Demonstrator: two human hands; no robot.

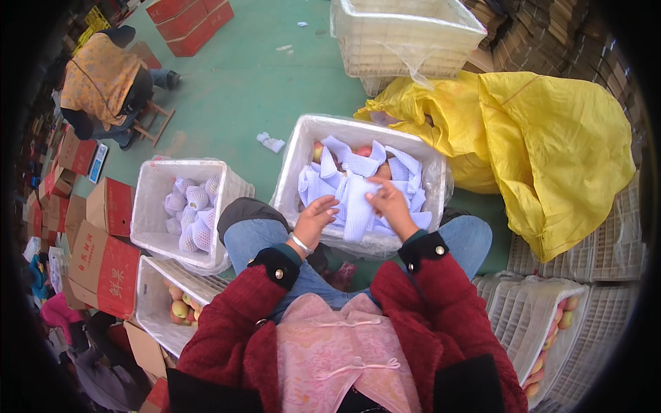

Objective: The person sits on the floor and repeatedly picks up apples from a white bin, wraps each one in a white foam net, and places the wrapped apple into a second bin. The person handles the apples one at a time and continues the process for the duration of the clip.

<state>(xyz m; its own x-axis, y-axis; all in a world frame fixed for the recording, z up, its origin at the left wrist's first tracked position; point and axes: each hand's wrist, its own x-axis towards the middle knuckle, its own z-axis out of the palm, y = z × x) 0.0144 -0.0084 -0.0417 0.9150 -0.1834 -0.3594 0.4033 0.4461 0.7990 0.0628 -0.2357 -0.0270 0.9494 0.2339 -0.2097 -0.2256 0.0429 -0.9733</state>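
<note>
In front of me stands a white plastic crate [292,170] lined with clear film. Flat white foam net sleeves [315,186] lie in it over several apples [364,151]. My left hand [314,222] is above the crate's near left side, fingers apart and nothing in them. At the near middle, one foam sleeve [359,209] lies on top of the pile between my hands. My right hand [390,204] is at its right edge with bent fingers; whether they grip it is unclear.
To the left, another crate [150,206] holds apples in foam nets [197,197]. Bare apples fill crates at lower left [179,308] and lower right [537,369]. A yellow woven sack [552,144] drapes at right. Red cartons [106,268] and a seated person [103,82] are farther left.
</note>
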